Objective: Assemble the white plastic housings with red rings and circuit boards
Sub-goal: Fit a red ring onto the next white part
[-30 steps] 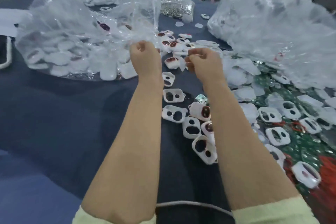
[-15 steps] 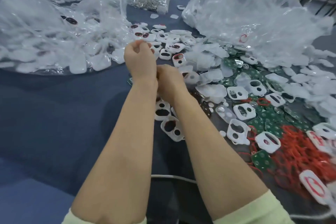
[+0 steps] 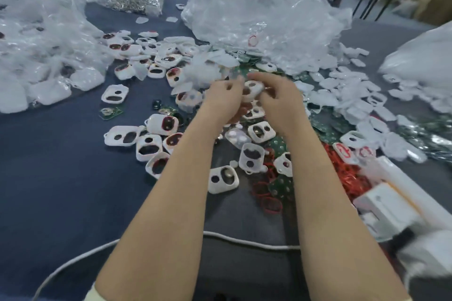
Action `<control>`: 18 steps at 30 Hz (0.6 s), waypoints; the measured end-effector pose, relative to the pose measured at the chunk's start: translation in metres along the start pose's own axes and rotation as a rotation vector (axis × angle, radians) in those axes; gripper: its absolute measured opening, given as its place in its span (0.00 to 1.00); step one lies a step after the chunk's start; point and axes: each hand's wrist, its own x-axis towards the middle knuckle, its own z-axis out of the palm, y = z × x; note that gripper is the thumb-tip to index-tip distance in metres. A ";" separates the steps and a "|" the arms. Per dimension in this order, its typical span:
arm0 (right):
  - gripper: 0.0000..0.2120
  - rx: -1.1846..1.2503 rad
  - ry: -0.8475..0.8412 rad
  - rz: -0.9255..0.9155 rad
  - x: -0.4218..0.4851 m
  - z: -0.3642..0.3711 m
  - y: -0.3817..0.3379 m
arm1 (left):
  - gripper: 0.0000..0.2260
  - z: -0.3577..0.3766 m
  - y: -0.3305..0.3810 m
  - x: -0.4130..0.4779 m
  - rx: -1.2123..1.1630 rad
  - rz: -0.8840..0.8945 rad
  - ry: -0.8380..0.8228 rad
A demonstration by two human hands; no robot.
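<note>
The person holds one white housing (image 3: 252, 88) between both hands, raised a little above the heap of parts in the middle of the table (image 3: 61, 190). The left hand (image 3: 225, 96) has its fingers curled, and the thumb and fingertips pinch the left edge of the housing. The right hand (image 3: 278, 99) is also curled and grips the housing from the right side; its fingers cover part of the piece, so only the upper face with two dark openings can be seen. The picture is a little blurred here, and it is not possible to tell whether a ring or a board is already inside. Below the hands, many loose housings (image 3: 222, 179) lie on the blue cloth, some between the two forearms. The red rings (image 3: 347, 173) lie in a pile just to the right of the right forearm, and green circuit boards (image 3: 278, 187) lie near them, partly under the housings. A large clear plastic bag (image 3: 256, 7) stands behind the hands. A white cable (image 3: 244, 242) runs across under both forearms.
</note>
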 end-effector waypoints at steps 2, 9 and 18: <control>0.21 -0.051 0.044 0.102 -0.006 -0.008 0.012 | 0.16 0.015 -0.005 -0.003 -0.090 0.034 -0.021; 0.10 -0.362 -0.087 0.244 -0.012 -0.003 0.032 | 0.10 0.022 -0.011 -0.002 -0.453 -0.026 0.048; 0.12 -0.428 -0.091 0.248 -0.007 0.007 0.032 | 0.06 0.014 -0.024 -0.001 -0.577 0.017 0.028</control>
